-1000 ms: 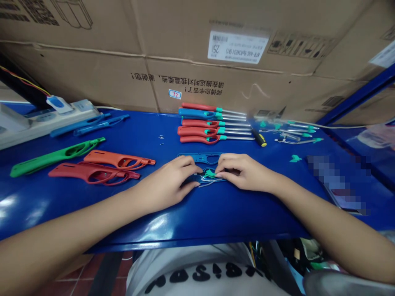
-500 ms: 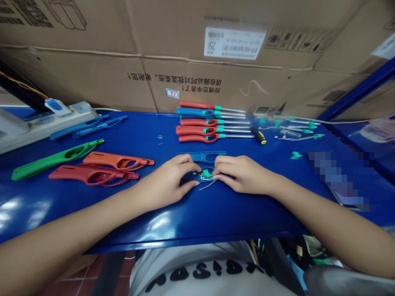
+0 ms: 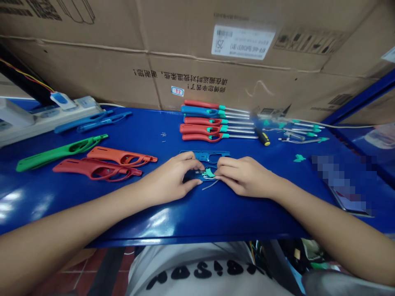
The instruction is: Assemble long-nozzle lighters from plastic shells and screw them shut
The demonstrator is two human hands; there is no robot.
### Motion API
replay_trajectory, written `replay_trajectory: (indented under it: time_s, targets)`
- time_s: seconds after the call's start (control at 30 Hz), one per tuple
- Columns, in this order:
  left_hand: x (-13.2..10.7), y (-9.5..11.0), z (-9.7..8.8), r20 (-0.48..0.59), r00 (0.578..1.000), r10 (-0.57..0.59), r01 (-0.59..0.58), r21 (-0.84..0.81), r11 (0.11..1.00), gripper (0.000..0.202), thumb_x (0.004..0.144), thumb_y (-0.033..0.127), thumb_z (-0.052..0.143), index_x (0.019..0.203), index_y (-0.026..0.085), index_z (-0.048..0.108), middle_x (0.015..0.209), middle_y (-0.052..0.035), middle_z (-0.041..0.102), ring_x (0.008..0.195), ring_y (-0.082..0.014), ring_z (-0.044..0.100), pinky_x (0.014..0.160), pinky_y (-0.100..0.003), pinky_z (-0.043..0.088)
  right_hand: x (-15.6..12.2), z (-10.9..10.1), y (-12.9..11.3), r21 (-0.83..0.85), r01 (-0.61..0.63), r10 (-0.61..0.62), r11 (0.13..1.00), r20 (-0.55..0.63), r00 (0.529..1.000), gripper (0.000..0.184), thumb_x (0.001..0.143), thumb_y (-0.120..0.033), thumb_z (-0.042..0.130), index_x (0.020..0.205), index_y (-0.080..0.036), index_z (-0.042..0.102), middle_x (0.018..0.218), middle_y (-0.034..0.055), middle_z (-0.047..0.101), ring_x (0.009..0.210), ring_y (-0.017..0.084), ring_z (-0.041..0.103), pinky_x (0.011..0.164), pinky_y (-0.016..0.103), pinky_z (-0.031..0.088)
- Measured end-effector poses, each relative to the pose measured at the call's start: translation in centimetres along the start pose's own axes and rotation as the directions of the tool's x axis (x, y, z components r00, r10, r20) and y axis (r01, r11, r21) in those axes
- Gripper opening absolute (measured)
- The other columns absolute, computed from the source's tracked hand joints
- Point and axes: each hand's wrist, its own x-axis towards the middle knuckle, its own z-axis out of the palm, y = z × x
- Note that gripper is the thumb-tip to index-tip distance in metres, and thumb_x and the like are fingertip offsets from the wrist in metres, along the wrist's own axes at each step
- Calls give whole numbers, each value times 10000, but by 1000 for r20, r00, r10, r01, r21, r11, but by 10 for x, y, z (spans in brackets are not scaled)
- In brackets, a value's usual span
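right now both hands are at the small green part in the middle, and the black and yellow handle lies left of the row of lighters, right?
Not quite: the black and yellow handle lies to the right of the row of lighters, by their metal tubes, as the head view shows. Both hands are indeed at the small green part.
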Motion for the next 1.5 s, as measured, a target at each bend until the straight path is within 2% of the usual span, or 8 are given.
replay_trajectory:
  time_s: [0.13,0.47,0.57,0.77,0.83,1.0,1.23,1.5]
  targets:
    - [-1,1,0,10,1000,-3,3,14,1000,238,924,211,658,1156,154,672,1089,-74,623,1070,-234,623,980,-386,515,1,-2,-2,-27,-5,6,1000,33,999,251,1026,-211,456,964,-155,693,944,56,652,670,120,522,569,262,337]
    - [-4,-1,2,-11,998,68,-66,121,990,260,956,216,623,1205,151,652,1119,-102,634,1077,-251,626,972,-416,530,2,-9,-9,-278,108,-66,954,156,986,253,987,-127,448,1063,-112,690,982,95,705,569,125,477,537,303,272]
    - [-5,1,2,-14,995,98,-94,171,981,297,971,230,606,1260,160,619,1164,-109,646,1121,-259,622,994,-429,529,2,-10,-9,-251,81,-41,965,161,986,261,991,-143,449,1091,-112,688,1021,107,710,598,131,528,536,300,300]
    - [-7,2,4,-6,988,152,-143,300,943,360,1004,271,560,1337,136,583,1224,-140,657,1153,-278,624,994,-448,541,-1,-13,-4,-81,-23,24,996,4,1000,294,1016,-235,474,1177,-147,702,1061,88,711,704,133,616,581,273,394]
    - [-8,2,4,-9,986,165,-152,339,928,368,1012,287,546,1339,124,588,1217,-145,663,1133,-280,635,972,-439,553,-2,-14,-2,-68,-30,31,997,7,999,325,1017,-253,476,1254,-166,680,1087,88,698,733,136,620,591,268,403]
    - [-11,7,0,-39,983,180,-141,471,871,358,1008,321,539,1276,112,652,1138,-149,682,1025,-301,656,865,-451,579,-2,-14,0,-110,27,-16,994,101,995,382,1025,-329,475,1344,-198,639,1089,108,656,790,161,616,593,262,395]
    - [-18,21,1,-6,991,132,-106,561,821,307,999,289,520,1165,130,722,1003,-131,670,906,-293,642,763,-456,575,0,-13,-6,-162,48,-18,986,182,983,435,1043,-369,445,1365,-124,605,1074,124,652,735,164,597,582,281,402]
    - [-16,22,2,-3,998,69,-59,490,870,329,1034,212,438,982,138,755,905,-93,608,805,-216,600,737,-365,537,3,-13,-14,-181,57,-13,982,233,972,476,1049,-407,430,1357,-78,585,1039,125,649,727,170,582,562,293,365]
